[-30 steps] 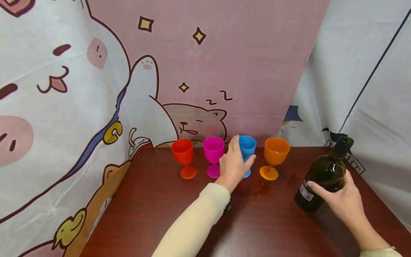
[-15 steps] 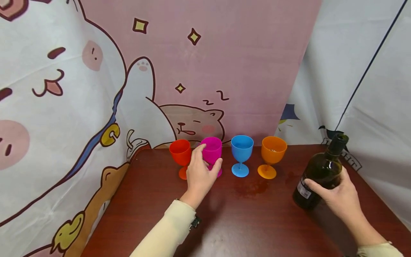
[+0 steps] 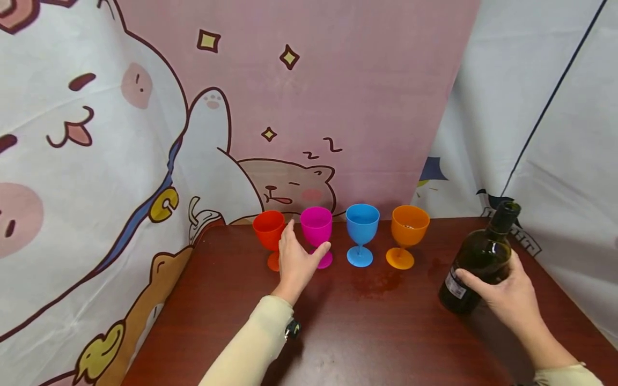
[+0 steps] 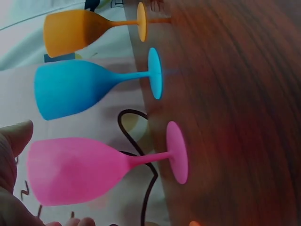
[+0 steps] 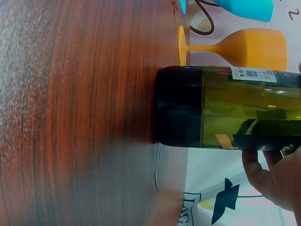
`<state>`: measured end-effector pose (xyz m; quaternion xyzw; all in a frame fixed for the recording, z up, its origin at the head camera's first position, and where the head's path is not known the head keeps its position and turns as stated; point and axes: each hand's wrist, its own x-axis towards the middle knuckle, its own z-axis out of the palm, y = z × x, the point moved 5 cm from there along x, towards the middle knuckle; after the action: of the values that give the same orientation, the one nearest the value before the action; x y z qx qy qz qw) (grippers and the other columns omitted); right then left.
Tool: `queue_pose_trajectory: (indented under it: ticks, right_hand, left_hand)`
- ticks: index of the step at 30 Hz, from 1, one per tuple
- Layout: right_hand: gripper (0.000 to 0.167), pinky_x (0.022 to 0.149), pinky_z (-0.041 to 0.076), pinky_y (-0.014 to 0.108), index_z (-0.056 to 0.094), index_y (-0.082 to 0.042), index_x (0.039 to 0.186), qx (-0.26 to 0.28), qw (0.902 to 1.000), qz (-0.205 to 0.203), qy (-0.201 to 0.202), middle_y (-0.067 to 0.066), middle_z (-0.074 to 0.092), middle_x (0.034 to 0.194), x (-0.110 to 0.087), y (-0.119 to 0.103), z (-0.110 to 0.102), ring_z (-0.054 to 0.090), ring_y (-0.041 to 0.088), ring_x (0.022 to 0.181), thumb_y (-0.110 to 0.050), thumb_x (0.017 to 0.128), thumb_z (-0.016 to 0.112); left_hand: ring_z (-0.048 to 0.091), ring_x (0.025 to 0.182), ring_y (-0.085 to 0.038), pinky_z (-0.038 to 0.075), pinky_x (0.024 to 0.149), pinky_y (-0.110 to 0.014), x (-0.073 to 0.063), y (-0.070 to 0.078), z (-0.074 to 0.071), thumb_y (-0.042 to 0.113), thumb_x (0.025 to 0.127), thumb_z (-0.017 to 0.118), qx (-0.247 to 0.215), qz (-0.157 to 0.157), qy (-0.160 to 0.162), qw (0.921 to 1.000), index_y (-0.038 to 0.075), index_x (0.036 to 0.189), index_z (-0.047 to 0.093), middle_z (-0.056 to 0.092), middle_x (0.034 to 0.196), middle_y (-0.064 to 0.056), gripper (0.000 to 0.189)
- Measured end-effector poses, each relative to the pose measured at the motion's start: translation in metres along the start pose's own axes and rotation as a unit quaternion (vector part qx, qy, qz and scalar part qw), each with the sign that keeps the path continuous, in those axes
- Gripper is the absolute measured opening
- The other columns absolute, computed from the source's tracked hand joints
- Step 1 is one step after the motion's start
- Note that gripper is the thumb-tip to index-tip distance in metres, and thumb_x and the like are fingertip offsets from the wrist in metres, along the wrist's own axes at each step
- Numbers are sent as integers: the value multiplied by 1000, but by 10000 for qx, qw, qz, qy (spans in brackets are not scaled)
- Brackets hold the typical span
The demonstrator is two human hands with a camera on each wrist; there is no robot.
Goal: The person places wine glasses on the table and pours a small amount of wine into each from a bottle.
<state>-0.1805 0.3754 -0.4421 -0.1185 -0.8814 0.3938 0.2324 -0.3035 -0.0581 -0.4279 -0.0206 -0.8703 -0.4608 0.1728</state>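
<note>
On the brown table stand several plastic goblets in a row: red (image 3: pixel 269 229), magenta (image 3: pixel 316 225), blue (image 3: pixel 362 224) and orange (image 3: pixel 409 225). My left hand (image 3: pixel 298 262) reaches in front of the red and magenta goblets, fingers extended and thumb spread to the right. In the left wrist view the thumb (image 4: pixel 19 135) and fingertips lie on either side of the magenta goblet (image 4: pixel 77 170), not closed round it. Over at the right, my right hand (image 3: pixel 512 300) grips a dark green wine bottle (image 3: pixel 478 262) round its body. The bottle has no stopper, and its base is down at the tabletop.
Wet marks show on the table (image 3: pixel 367 327) in front of the blue and orange goblets. Small bubbles or liquid show inside the orange goblet. A printed cartoon cloth (image 3: pixel 376 107) hangs right behind the table's back edge and along both sides.
My left hand has moved left from the blue goblet to the magenta and red ones, uncovering the blue goblet. My right hand keeps holding the bottle in place. The head view has shifted slightly.
</note>
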Motion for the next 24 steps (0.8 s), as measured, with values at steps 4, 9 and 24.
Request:
queue_pose_trajectory:
  ticks: [4,9,24]
  right_hand:
    - [92,74,36,14,42,-17,158,33,10000,-44,19,-13,58,119,0,0,1,43,-17,97,-35,84,93]
    - [92,74,36,13,41,-16,159,41,10000,-53,10,-9,59,121,0,0,1,43,-18,97,-35,84,93]
    - [94,73,38,12,40,-15,159,61,10000,-42,27,-18,56,116,0,1,1,45,-17,96,-34,84,93]
  left_hand:
    - [44,149,-38,46,118,-63,9,-4,9,48,81,91,38,-102,69,9999,8,165,32,45,164,-17,111]
    - [45,147,-39,47,117,-62,20,-4,17,50,78,93,-30,-114,97,9999,7,165,32,48,161,-17,114]
    - [51,143,-38,51,115,-58,34,-4,22,43,83,92,-141,-98,17,9999,10,165,33,51,158,-17,106]
